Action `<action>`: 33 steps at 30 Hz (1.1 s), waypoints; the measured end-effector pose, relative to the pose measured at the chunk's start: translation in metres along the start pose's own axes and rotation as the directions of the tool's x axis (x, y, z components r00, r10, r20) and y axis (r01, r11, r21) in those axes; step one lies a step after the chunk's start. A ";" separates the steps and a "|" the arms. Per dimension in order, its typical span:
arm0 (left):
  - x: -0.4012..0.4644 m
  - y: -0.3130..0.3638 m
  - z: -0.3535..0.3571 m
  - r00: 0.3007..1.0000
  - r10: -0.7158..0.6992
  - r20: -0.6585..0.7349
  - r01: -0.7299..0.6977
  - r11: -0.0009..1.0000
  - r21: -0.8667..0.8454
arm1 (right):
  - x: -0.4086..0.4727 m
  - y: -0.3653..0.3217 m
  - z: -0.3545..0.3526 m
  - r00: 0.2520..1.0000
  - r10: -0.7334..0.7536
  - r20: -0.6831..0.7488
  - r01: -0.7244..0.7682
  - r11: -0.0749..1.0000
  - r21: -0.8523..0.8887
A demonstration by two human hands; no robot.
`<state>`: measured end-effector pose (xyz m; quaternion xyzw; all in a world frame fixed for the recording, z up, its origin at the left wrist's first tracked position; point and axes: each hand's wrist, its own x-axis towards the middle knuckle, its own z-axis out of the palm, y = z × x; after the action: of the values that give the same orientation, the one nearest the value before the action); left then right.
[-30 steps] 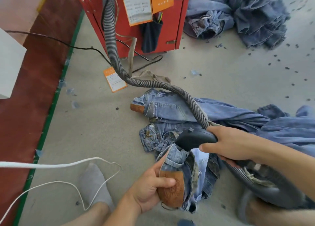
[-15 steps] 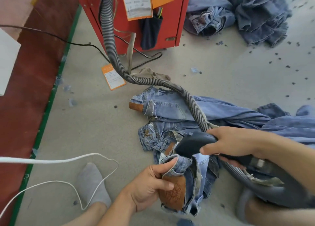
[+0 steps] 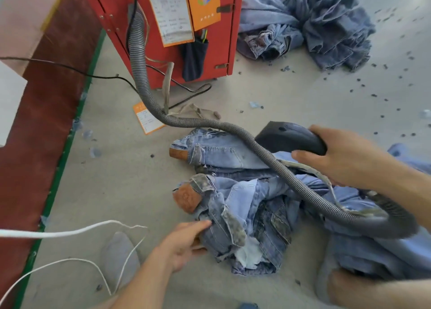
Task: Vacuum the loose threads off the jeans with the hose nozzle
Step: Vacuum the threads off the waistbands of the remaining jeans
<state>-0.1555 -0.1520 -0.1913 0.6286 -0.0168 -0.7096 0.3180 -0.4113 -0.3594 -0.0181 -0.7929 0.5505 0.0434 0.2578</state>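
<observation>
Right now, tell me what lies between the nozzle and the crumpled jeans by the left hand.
In the head view, the ribbed grey hose crosses between nozzle and crumpled jeans, over another folded pair.

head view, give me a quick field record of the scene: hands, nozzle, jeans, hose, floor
left hand: fingers touch the crumpled light-blue denim jeans at their near edge; grip unclear
right hand: grips the dark plastic hose nozzle
nozzle position: lifted, beyond the crumpled jeans, mouth not on them
hose: grey ribbed vacuum hose runs from the red metal cabinet across the denim
other denim: blue heap right of the cabinet
floor: pale grey concrete, dark scraps scattered
</observation>
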 end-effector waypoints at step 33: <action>0.030 0.059 0.040 0.970 -0.007 0.242 -0.100 0.899 0.426 | -0.025 0.034 -0.049 0.896 -0.208 -0.392 0.174 0.977 -0.119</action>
<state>-0.1667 -0.2287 -0.1845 0.5935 -0.2279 -0.7501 0.1823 -0.4618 -0.3694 0.0209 -0.8448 0.5088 -0.1237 0.1098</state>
